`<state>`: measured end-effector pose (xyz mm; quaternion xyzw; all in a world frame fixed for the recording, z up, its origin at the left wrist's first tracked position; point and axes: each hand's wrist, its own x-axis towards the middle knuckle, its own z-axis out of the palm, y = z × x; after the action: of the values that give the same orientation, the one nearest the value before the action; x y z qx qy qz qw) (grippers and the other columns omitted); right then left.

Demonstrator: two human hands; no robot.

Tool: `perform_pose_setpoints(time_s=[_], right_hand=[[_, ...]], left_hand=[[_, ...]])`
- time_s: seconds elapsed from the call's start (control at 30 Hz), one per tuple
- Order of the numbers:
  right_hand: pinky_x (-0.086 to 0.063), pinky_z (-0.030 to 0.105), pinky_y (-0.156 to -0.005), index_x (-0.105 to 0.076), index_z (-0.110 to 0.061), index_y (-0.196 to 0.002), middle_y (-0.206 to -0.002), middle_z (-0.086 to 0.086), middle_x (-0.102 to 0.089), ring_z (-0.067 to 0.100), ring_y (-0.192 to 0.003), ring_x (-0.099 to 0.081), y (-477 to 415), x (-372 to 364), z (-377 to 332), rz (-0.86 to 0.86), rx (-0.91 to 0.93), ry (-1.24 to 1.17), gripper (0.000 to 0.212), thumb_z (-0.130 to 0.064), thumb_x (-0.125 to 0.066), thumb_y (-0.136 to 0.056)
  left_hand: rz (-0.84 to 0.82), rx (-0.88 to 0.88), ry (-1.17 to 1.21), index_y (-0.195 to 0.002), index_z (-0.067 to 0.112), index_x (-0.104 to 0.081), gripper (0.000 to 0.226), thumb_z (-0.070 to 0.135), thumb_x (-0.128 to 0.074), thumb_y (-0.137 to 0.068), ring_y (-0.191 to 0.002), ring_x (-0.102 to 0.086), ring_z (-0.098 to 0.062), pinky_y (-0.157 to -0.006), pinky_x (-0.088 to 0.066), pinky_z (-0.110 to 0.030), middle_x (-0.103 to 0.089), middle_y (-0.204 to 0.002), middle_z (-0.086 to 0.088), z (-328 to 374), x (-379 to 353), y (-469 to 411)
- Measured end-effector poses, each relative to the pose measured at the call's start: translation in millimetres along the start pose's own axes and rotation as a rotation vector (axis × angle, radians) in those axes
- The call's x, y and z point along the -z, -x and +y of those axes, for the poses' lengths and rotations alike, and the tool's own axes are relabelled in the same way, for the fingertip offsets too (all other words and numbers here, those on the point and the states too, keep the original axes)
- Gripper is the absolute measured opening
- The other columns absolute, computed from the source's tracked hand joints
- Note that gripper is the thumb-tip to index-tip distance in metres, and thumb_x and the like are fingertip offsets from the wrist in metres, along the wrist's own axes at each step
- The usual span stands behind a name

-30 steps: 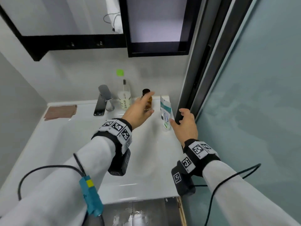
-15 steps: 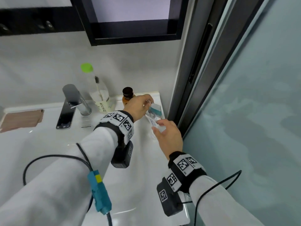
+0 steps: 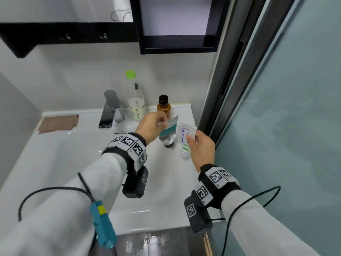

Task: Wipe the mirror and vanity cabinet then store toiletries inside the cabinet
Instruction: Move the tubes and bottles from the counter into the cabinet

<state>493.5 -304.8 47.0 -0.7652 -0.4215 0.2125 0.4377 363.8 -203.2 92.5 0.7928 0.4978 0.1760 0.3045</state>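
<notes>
Over the sink's (image 3: 60, 163) back-right corner we've got the left hand (image 3: 149, 126) pinching a teal-and-clear tube (image 3: 168, 132) by its crimped end, cap down, right hand (image 3: 201, 146) gripping the white Sensodyne tube (image 3: 184, 137) just beside it, amber bottle (image 3: 163, 106) & green-capped bottle (image 3: 136, 100) standing behind, cabinet (image 3: 177, 45) open up top.

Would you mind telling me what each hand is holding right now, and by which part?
The left hand pinches the teal tube by its flat crimped end, and the right hand grips the white Sensodyne tube near its crimped end; both caps point down.
</notes>
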Motion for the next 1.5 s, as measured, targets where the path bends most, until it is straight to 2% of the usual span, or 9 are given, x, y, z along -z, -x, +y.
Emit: perform_pose_setpoints(time_s=[0.1, 0.2, 0.4, 0.63, 0.8, 0.93, 1.2, 1.33, 1.5], right_hand=[[-0.056, 0.046, -0.076, -0.054, 0.001, -0.101, -0.103, 0.016, -0.068, 0.028, -0.090, -0.067, 38.5, 1.4, -25.8, 0.000, 0.003, -0.124, 0.016, -0.013, -0.052, -0.094], [-0.057, 0.046, -0.073, -0.050, -0.002, -0.104, -0.105, 0.017, -0.067, 0.028, -0.090, -0.067, 88.6, -1.0, -48.8, 0.000, 0.038, -0.170, 0.014, -0.012, -0.052, -0.094], [-0.058, 0.037, -0.067, -0.059, 0.008, -0.097, -0.100, 0.020, -0.069, 0.027, -0.084, -0.069, 199.2, -25.9, -82.8, -0.064, 0.015, -0.276, 0.020, -0.012, -0.056, -0.092], [-0.056, 0.047, -0.073, -0.063, -0.002, -0.086, -0.090, 0.021, -0.069, 0.033, -0.083, -0.068, 296.2, -60.9, -83.9, -0.177, 0.007, -0.202, 0.021, -0.019, -0.054, -0.094], [-0.052, 0.052, -0.078, -0.064, 0.005, -0.091, -0.091, 0.023, -0.069, 0.035, -0.084, -0.066, 330.0, -79.8, -58.2, -0.229, -0.002, -0.085, 0.032, -0.024, -0.051, -0.096], [-0.052, 0.047, -0.079, -0.064, 0.006, -0.093, -0.091, 0.020, -0.069, 0.031, -0.083, -0.066, 345.9, -103.0, -31.9, -0.272, 0.005, -0.011, 0.035, -0.026, -0.050, -0.096], [-0.046, 0.032, -0.070, -0.066, 0.002, -0.089, -0.077, 0.010, -0.063, 0.020, -0.073, -0.056, 362.3, -176.7, 52.6, -0.436, -0.046, 0.013, 0.029, -0.021, -0.050, -0.096], [-0.039, 0.028, -0.063, -0.060, -0.006, -0.073, -0.064, 0.001, -0.054, 0.013, -0.061, -0.047, 352.1, -231.5, 105.5, -0.482, -0.044, 0.059, 0.032, -0.025, -0.049, -0.096], [-0.045, 0.032, -0.069, -0.066, 0.003, -0.086, -0.076, 0.011, -0.063, 0.023, -0.073, -0.057, 313.1, -307.6, 165.4, -0.494, -0.004, 0.061, 0.032, -0.024, -0.050, -0.095]], left_hand=[[0.009, 0.011, 0.073, -0.097, 0.012, -0.059, 0.011, 0.006, -0.052, -0.091, -0.096, -0.058, -0.026, -0.077, -0.051, -0.034, -0.063, -0.102, -0.011, -0.8, 29.1, 49.0], [0.040, 0.029, 0.138, -0.112, 0.009, -0.059, 0.022, 0.004, -0.052, -0.091, -0.106, -0.057, -0.027, -0.086, -0.052, -0.035, -0.061, -0.116, -0.013, -6.7, 55.7, 107.3], [0.099, 0.013, 0.107, -0.102, 0.007, -0.064, 0.016, 0.005, -0.057, -0.088, -0.082, -0.054, -0.019, -0.065, -0.044, -0.024, -0.062, -0.091, -0.009, -41.9, 95.5, 228.0], [0.092, 0.044, 0.067, -0.099, 0.003, -0.065, 0.014, 0.007, -0.057, -0.088, -0.087, -0.058, -0.024, -0.080, -0.049, -0.034, -0.066, -0.097, -0.017, -95.1, 106.2, 326.7], [0.081, 0.104, 0.080, -0.097, 0.003, -0.066, 0.013, 0.009, -0.057, -0.089, -0.090, -0.059, -0.027, -0.081, -0.047, -0.033, -0.067, -0.098, -0.017, -137.5, 87.0, 366.7], [0.079, 0.146, 0.052, -0.096, 0.003, -0.066, 0.014, 0.009, -0.055, -0.090, -0.082, -0.051, -0.015, -0.068, -0.032, -0.021, -0.066, -0.093, -0.009, -178.7, 62.4, 388.5], [0.115, 0.251, 0.094, -0.096, 0.000, -0.066, 0.017, 0.005, -0.050, -0.091, -0.092, -0.060, -0.024, -0.076, -0.038, -0.023, -0.067, -0.094, -0.013, -264.6, -11.2, 399.7], [0.190, 0.325, 0.131, -0.099, 0.001, -0.066, 0.017, 0.005, -0.051, -0.090, -0.088, -0.058, -0.019, -0.072, -0.038, -0.021, -0.067, -0.096, -0.013, -318.1, -57.5, 383.2], [0.252, 0.365, 0.086, -0.107, 0.005, -0.065, 0.021, 0.006, -0.050, -0.092, -0.098, -0.057, -0.021, -0.081, -0.039, -0.021, -0.064, -0.107, -0.011, -384.9, -120.0, 345.3]])
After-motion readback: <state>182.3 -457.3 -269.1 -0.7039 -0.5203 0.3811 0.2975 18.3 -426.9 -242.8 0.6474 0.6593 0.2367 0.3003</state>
